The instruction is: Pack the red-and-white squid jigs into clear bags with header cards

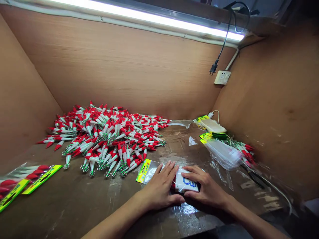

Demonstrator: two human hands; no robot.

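My left hand point(159, 186) lies flat with fingers stretched out on a clear packet with a yellow header card point(145, 171) on the table. My right hand point(204, 187) rests beside it, fingers curled over a white card with blue lettering point(185, 182) that sits on the packet's right end. A bit of red shows between the two hands. A large heap of red and white squid lures point(109, 136) lies just beyond the hands.
Filled packets with yellow headers point(27, 181) lie at the left edge. Stacks of empty clear bags point(221, 151) and a white box point(211, 125) sit at the right, with a few lures point(246, 152). Brown board walls enclose the table; a socket point(222, 77) and hanging plug point(213, 69) are on the right.
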